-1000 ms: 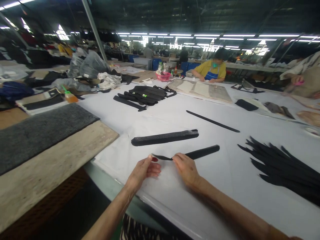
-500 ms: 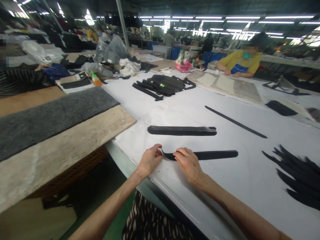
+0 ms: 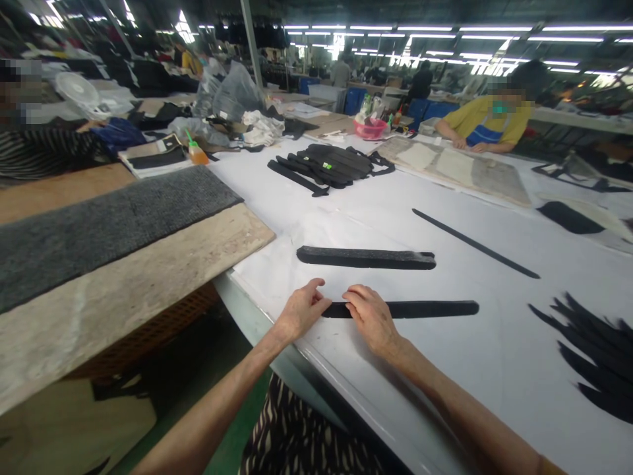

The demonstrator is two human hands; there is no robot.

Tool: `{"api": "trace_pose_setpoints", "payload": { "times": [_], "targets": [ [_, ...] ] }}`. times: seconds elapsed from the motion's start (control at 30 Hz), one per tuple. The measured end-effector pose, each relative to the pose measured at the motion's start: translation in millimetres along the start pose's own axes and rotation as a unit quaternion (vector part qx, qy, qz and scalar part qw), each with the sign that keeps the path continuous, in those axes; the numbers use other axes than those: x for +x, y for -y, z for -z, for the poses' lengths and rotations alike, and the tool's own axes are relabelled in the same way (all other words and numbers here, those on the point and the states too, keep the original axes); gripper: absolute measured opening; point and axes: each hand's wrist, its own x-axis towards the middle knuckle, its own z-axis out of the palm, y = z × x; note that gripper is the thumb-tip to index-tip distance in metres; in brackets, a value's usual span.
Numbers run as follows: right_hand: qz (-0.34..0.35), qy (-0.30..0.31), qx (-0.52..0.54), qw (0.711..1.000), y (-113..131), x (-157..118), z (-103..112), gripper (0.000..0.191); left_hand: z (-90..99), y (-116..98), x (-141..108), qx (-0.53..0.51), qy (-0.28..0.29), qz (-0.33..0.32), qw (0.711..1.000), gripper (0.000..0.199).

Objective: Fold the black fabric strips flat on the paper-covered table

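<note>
A long black fabric strip (image 3: 432,309) lies flat on the white table top in front of me. My left hand (image 3: 302,309) is at its left end, thumb touching the strip and index finger raised apart from it. A short way to the right, my right hand (image 3: 372,318) rests over the same strip, its fingers bent together and pinching at the upper edge. The part under my right hand is hidden. Just beyond lies a second black strip (image 3: 366,258) with a greyish streak along it.
A thin black strip (image 3: 475,243) lies farther right, with a fanned heap of black strips (image 3: 601,359) at the right edge. Stacked black pieces (image 3: 336,165) sit at the back. On the left, a board (image 3: 237,241) bears grey felt (image 3: 123,227). A person (image 3: 487,125) works across the table.
The strip's left end, curled up between my left fingertips before, now lies flat. My left thumb and index finger have spread apart. The view has shifted slightly.
</note>
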Motion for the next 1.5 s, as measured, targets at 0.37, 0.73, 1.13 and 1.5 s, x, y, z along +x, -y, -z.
{"api": "trace_pose_setpoints", "payload": {
  "times": [0.37,0.73,1.13,1.5],
  "targets": [
    [0.064,0.062,-0.037,0.995,10.5,-1.1,-5.0,0.019,-2.1,14.1,-23.7,0.112,-0.036,0.000,0.993,0.046],
    [0.105,0.030,-0.067,0.992,9.5,-1.4,-11.8,0.020,-1.2,18.6,-29.4,0.289,-0.041,-0.088,0.953,0.024],
    [0.181,0.005,-0.048,0.982,5.0,-6.8,-9.7,0.024,4.7,27.3,-37.8,0.407,-0.001,-0.226,0.885,0.018],
    [0.234,0.021,-0.088,0.968,1.9,-6.9,-6.7,0.019,10.9,25.4,-38.0,0.489,0.060,-0.304,0.815,0.018]
  ]
}}
